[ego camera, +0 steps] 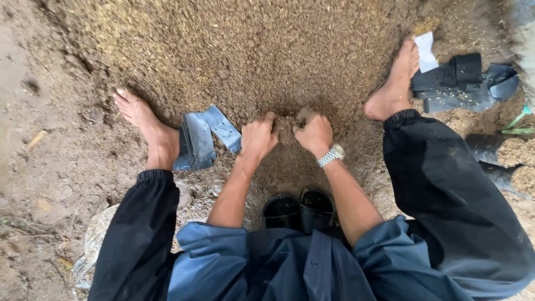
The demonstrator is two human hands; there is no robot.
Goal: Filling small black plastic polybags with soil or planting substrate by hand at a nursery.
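We dug our left hand (pixel 258 136) and right hand (pixel 314 134) into the soil pile (pixel 245 50), fingers curled shut around a clump of soil (pixel 290 124). The clump sat between both hands, just ahead of us.

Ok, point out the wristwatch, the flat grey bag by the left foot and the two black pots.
wristwatch (pixel 332 155), head view, on the band.
flat grey bag (pixel 198 139), head view, mid-fold.
black pots (pixel 316 207), head view, right pot's inside.
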